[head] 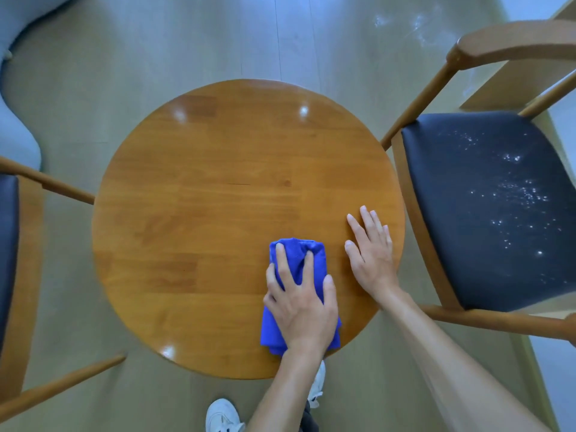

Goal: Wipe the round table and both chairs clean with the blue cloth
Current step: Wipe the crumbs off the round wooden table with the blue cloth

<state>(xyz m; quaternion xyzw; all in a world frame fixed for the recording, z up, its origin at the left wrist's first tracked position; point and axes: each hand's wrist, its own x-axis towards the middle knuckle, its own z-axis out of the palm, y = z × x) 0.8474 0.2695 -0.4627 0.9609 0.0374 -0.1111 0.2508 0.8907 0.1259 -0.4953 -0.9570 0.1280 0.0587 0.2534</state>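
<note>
I wipe the round table (218,182): my left hand (300,304) presses the blue cloth (299,260), fingers spread; my right hand (371,254) lies flat and empty. Next I should sweep across the top.

Blue cloth (296,294) on a honey-brown wood-grain table (218,213). Right chair (486,210): tan wood frame, black seat flecked with white specks, possibly dust. Left chair (12,260) alike. Pale greyish-tan plank floor (187,42); white shoes (223,416).
</note>
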